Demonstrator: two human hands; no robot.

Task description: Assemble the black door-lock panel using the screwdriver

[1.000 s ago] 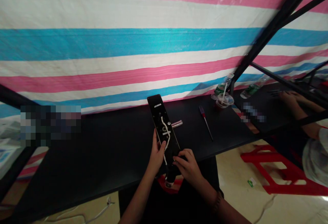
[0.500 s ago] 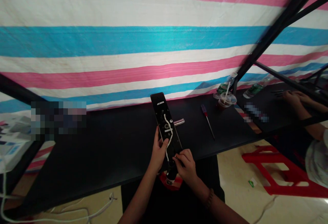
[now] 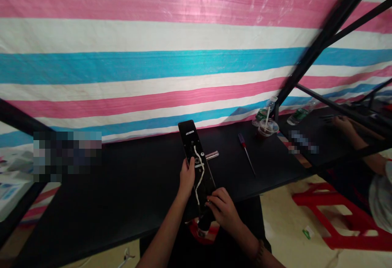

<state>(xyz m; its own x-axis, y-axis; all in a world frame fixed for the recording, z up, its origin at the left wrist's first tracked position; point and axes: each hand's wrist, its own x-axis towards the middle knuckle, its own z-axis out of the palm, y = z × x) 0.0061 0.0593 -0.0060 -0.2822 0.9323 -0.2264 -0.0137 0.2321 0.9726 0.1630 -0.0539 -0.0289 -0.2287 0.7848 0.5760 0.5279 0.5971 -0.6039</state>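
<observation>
A long black door-lock panel [image 3: 191, 143] stands tilted on the black table [image 3: 122, 186], with a white cable [image 3: 198, 178] running down its face and a silver lever handle [image 3: 212, 155] sticking out to its right. My left hand [image 3: 186, 177] grips the panel's left edge at mid-height, thumb on the face. My right hand [image 3: 223, 210] is closed in a pinch at the panel's lower end, near the cable's end. Just below the table edge, a dark cylindrical tool with a red part [image 3: 203, 226] pokes out between my hands.
A screwdriver with a red and blue handle [image 3: 246, 153] lies right of the panel. A plastic cup with a straw [image 3: 268, 127] and bottles [image 3: 300, 116] stand further right. Another person's arm [image 3: 355, 135] rests on the neighbouring table. A red stool [image 3: 337, 215] stands on the floor.
My left hand has slid higher up the panel's left edge. My right hand stays pinched at the lower end. The view has shifted slightly.
</observation>
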